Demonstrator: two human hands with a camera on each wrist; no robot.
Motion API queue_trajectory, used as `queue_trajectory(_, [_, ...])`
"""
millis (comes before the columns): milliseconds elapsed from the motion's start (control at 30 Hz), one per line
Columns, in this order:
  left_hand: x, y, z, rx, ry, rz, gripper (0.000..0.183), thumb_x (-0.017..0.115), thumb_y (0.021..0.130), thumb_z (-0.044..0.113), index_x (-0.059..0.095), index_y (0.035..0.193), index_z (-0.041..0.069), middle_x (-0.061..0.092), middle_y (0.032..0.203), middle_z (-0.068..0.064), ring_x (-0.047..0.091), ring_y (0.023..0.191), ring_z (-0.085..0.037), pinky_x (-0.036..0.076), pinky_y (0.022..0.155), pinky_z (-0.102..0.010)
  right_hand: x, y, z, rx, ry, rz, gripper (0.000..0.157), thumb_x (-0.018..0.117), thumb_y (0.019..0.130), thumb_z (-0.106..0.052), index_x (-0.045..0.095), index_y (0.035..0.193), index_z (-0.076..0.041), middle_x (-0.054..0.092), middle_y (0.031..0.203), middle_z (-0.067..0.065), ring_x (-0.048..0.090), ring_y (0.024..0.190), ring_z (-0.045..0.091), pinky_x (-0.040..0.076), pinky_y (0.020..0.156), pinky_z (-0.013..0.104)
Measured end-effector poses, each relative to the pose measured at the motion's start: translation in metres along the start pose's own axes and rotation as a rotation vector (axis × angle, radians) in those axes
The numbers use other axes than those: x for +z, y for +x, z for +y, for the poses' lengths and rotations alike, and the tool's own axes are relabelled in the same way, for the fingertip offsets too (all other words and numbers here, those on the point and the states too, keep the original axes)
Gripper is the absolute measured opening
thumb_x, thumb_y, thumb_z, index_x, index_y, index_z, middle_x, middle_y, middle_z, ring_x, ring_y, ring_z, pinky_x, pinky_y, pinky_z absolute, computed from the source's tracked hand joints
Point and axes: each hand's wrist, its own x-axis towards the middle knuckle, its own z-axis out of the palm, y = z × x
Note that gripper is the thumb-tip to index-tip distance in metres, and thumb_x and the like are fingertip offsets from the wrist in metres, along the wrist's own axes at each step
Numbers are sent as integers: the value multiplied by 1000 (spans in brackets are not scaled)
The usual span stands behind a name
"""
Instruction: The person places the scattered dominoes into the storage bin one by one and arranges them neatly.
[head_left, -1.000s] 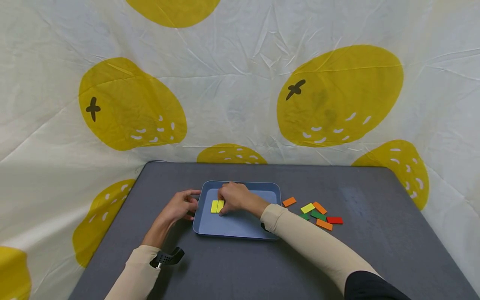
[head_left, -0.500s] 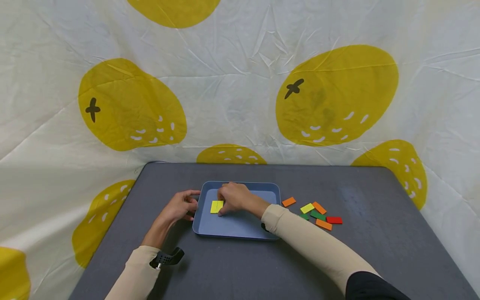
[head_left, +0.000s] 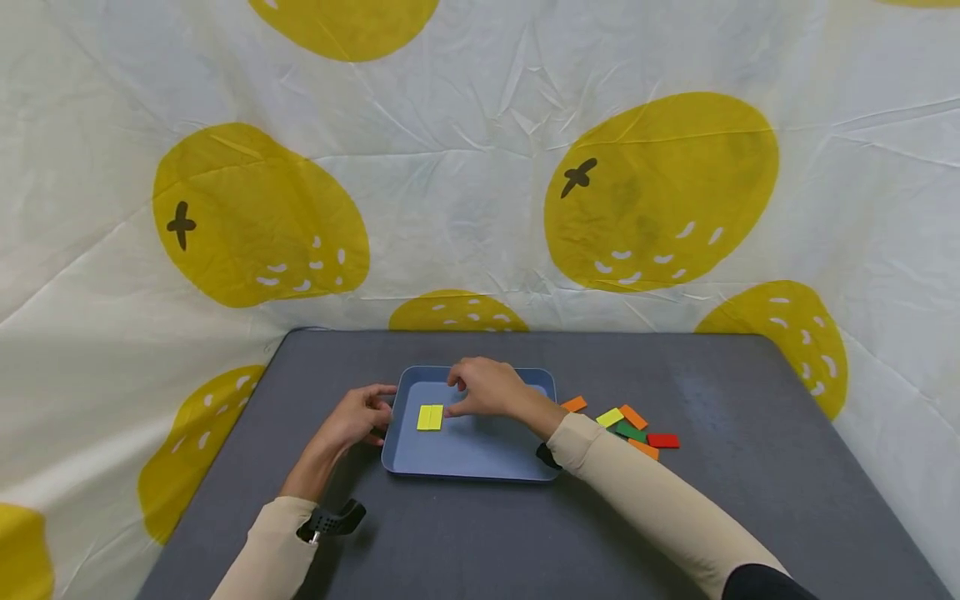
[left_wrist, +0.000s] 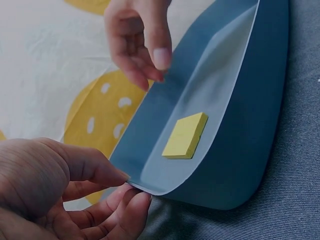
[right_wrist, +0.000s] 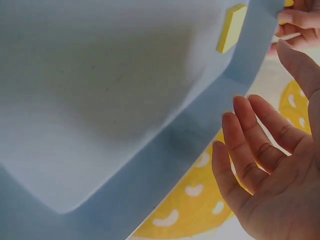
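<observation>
Two yellow rectangular tiles lie flat, side by side, in the left part of a shallow blue tray. My left hand is at the tray's left side; in the left wrist view its thumb and fingers pinch the rim at a corner. Just right of the tiles, my right hand hovers over the tray with thumb and fingers apart. Nothing is between its fingers in the right wrist view.
On the grey table, right of the tray, lie several loose tiles: orange ones, a yellow one, green and a red one. My right forearm partly covers this pile. A patterned cloth hangs behind.
My right hand has let go of the right yellow tile and shifted up and to the right, its fingers spreading. The left hand stays at the tray's edge.
</observation>
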Motion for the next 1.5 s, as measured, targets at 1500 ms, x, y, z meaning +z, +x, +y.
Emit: queue_trajectory(1500, [1, 1, 6, -9, 40, 7, 56, 58, 92, -3, 50, 147, 3, 61, 102, -19, 62, 79, -27, 57, 58, -38, -46, -122, 82, 197, 266, 215, 33, 76, 92, -28, 70, 118, -9, 71, 107, 6, 66, 94, 20, 55, 81, 42])
